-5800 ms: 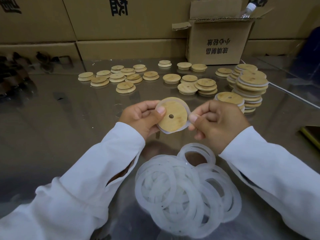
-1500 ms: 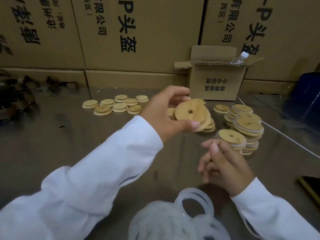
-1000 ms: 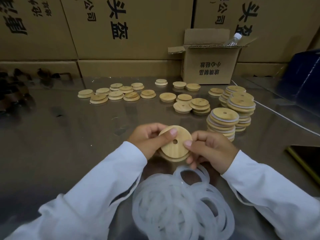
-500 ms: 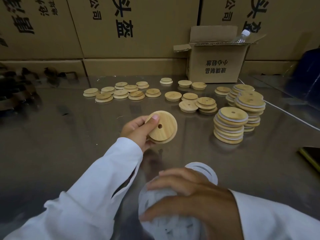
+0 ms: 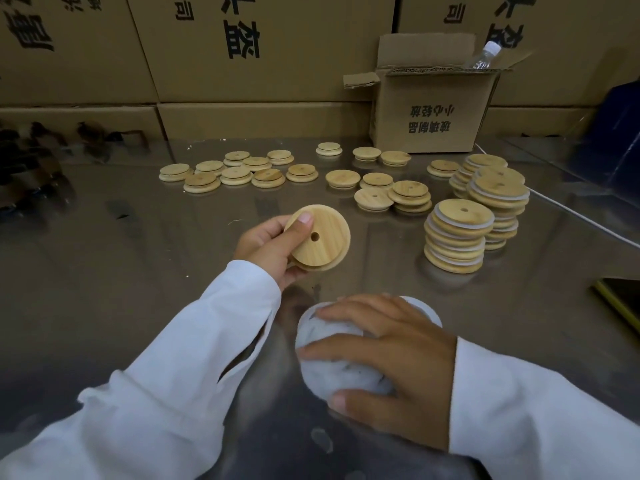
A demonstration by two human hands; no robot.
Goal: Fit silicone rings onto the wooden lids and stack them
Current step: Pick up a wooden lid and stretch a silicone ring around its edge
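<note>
The fingers (image 5: pixel 260 234) of the left hand (image 5: pixel 273 249) curl behind a wooden lid (image 5: pixel 323 237), and the thumb presses on its face, so the lid is held tilted above the table (image 5: pixel 138 306), a little left of the middle. I see a small hole in the centre of this lid and no ring on it.

The right hand (image 5: pixel 394 362) lies nearer to me. Its fingers are spread and bent over the heap of silicone rings (image 5: pixel 332 374), with the thumb on the near side. The heap is blurred, so I cannot count the rings.

The table is dark and glossy and reflects the cartons. Along its far side lie many loose lids (image 5: pixel 242 171), some singly and some in pairs. To the right stand two stacks of lids with rings (image 5: pixel 455 237), one behind the other.

Behind them is a small open carton (image 5: pixel 433 112) with a plastic bottle (image 5: pixel 486 53) standing out of it. Large cartons (image 5: pixel 263 46) with black printed characters make the back wall. A white cable (image 5: pixel 575 216) runs across the table at the right. Both arms wear white sleeves (image 5: pixel 173 393).
</note>
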